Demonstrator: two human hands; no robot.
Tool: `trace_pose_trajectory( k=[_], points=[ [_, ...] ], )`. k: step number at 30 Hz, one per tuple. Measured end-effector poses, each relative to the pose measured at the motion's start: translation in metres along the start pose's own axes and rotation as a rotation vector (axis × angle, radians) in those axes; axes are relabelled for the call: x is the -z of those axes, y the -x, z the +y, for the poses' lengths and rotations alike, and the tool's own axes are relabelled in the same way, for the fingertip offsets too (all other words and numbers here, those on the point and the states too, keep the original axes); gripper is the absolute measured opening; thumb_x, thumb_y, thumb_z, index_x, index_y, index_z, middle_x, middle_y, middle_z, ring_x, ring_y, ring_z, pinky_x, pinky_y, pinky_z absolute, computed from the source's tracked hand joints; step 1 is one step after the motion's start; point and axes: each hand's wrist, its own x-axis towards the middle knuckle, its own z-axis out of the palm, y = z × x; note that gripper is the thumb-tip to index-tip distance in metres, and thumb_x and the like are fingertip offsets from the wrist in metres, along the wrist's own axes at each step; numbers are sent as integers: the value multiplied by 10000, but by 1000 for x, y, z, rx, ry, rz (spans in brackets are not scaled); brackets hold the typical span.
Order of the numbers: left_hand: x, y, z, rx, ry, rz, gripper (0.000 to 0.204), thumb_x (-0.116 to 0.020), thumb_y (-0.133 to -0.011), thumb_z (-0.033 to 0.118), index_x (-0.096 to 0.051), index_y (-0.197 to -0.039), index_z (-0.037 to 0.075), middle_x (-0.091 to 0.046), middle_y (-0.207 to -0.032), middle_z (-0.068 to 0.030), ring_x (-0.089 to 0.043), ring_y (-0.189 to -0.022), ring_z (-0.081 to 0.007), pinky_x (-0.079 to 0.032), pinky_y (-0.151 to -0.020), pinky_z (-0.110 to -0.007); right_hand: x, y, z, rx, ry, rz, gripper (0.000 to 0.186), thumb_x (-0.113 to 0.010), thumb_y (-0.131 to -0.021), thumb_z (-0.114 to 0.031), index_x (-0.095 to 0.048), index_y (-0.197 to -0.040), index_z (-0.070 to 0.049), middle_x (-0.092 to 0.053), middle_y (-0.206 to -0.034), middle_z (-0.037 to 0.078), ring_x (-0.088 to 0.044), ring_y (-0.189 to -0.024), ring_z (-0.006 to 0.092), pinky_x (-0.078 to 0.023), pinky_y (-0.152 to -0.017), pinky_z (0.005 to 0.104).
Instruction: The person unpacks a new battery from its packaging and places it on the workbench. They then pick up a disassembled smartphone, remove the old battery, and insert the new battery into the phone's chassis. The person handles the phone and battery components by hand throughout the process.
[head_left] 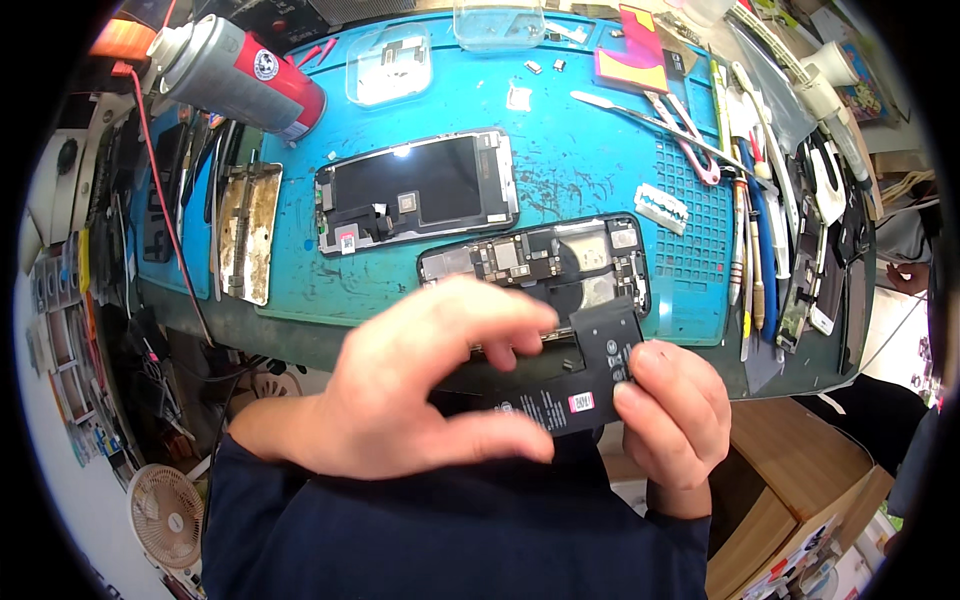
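A black L-shaped phone battery [560, 397] with a small pink-edged label is held tilted above the bench's front edge. My right hand [678, 410] pinches its right edge between thumb and fingers. My left hand [430, 370] reaches across its left part with thumb and fingers spread apart; whether the thumb touches the battery cannot be made out. Just beyond lies an opened phone body [505, 257] with its circuit board showing, partly covered by my left hand and the battery. Behind it, to the left, a detached phone screen [450, 180] rests with its inner side up.
A blue work mat [570, 150] covers the bench. A spray can [245, 80] stands far left near a worn metal holder [250, 235]. Clear plastic boxes [362, 82] sit at the back. To the right are razor blades [662, 208], pink-handled scissors [690, 140] and many hand tools [757, 250].
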Motion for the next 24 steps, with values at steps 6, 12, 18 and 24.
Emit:
trace_pose_trajectory(
  k=[6,12,18,24],
  points=[
    [-9,-11,1,134,417,-104,521,-756,-891,20,-555,-1369,-28,-643,-1176,-99,-660,-941,-125,-550,-816,-257,6,-5,1,134,-165,-84,227,-751,-710,25,-767,-934,-6,-705,-1139,182,-709,-994,294,-622,-874,354],
    [-16,-9,-1,180,495,8,349,-665,-925,-80,-570,-1258,-32,-659,-1130,-95,-670,-1049,-139,-560,-881,-270,1,-7,-16,-423,-500,28,384,-746,-835,-3,-648,-1198,73,-655,-1206,278,-737,-874,285,-612,-757,320],
    [-15,-7,-1,171,436,-8,336,-684,-920,-63,-555,-1227,-21,-682,-1101,-106,-691,-1011,-139,-581,-860,-280,-4,-3,-18,-478,-406,-69,544,-792,-830,3,-560,-1322,33,-750,-971,129,-715,-734,147,-563,-639,258],
    [-8,-7,0,210,422,-64,268,-678,-937,-36,-585,-1188,-27,-689,-1062,-95,-694,-939,-119,-587,-808,-259,-8,-6,-26,-584,-510,-17,577,-773,-843,12,-509,-1356,8,-735,-814,71,-676,-689,100,-517,-612,222]
  ],
)
